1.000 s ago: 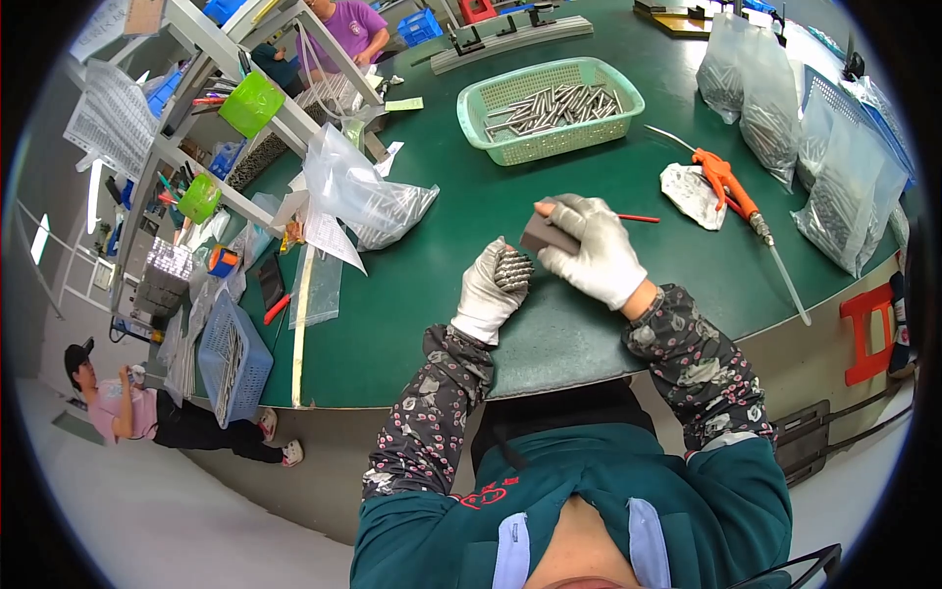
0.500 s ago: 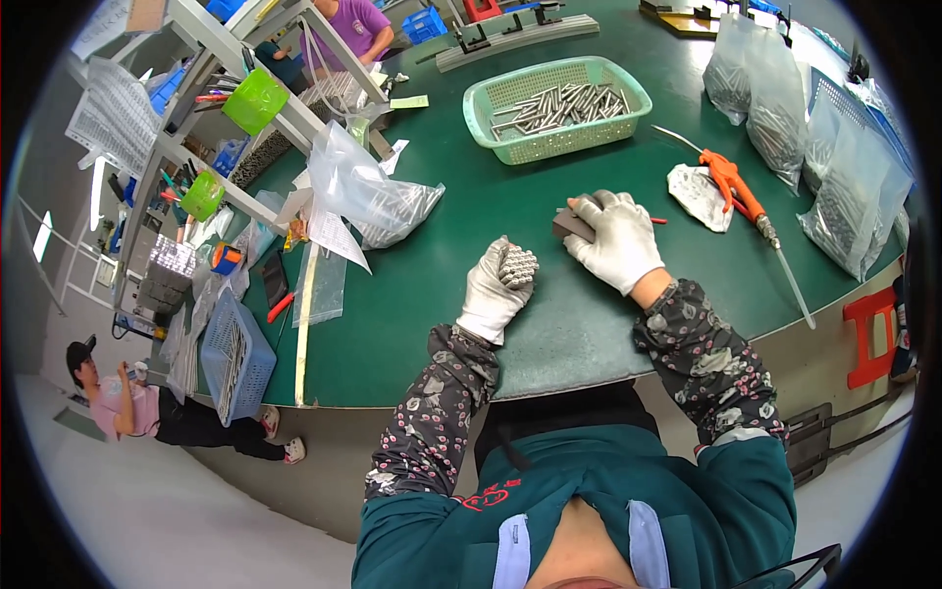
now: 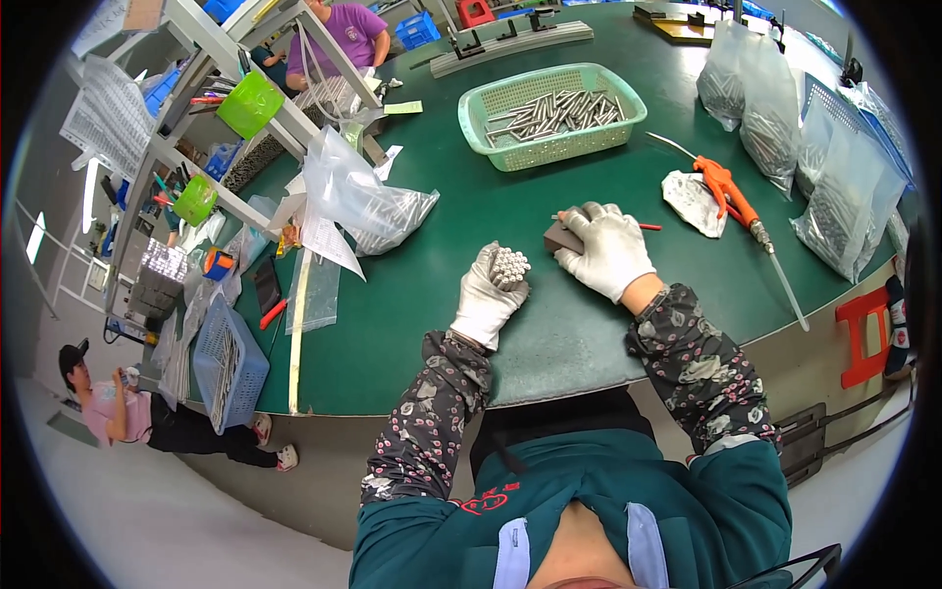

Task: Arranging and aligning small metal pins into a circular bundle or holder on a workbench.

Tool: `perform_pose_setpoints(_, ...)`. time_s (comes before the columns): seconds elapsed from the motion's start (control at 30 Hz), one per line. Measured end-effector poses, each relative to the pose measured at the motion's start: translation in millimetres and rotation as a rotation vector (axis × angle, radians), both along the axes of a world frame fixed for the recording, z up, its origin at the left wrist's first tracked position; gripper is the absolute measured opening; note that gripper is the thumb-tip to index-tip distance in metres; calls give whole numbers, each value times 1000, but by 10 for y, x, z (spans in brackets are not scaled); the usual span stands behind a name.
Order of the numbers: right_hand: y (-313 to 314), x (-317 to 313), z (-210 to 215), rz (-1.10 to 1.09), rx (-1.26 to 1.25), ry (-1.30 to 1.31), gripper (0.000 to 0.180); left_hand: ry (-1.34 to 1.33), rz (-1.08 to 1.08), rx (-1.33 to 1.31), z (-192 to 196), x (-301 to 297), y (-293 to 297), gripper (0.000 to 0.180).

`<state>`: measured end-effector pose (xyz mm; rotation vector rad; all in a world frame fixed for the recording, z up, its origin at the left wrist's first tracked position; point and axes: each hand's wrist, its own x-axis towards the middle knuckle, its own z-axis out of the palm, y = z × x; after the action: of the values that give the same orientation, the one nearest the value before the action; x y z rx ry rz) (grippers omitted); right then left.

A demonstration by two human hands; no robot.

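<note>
My left hand (image 3: 484, 299), in a white glove, is closed around a bundle of thin metal rods (image 3: 511, 265). Their round ends face up out of the fist. To its right, my right hand (image 3: 610, 250), also gloved, grips a grey-brown block (image 3: 563, 239) from above, its fingers bent over the block's far side. The block is close to the green tabletop; whether it touches cannot be told. A thin red stick (image 3: 651, 227) pokes out beyond the right hand, its middle hidden by the fingers. A gap separates the two hands.
A pale green basket (image 3: 552, 157) of loose metal rods stands ahead. An orange air gun (image 3: 731, 187) and a white cloth (image 3: 694, 203) lie to the right, near bagged rods (image 3: 770, 142). Leftward are another bag (image 3: 392, 226), a blue basket (image 3: 257, 365), a shelf and two people.
The rod bundle in my left hand has tilted slightly, its ends turned more upward. My right hand's fingers have shifted on the block. The whole view has moved a little.
</note>
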<state>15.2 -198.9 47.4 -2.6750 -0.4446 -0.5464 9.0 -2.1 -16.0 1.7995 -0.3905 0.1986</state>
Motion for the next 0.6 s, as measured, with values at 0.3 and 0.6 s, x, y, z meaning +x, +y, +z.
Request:
perform_pose_setpoints(0.3,53,-65,116,52,-85,-284,44,245,-87,-356,184,-53,-11,59)
perform_pose_setpoints(0.6,568,-282,370,347,145,15,47,604,-333,-990,611,-243,-176,57)
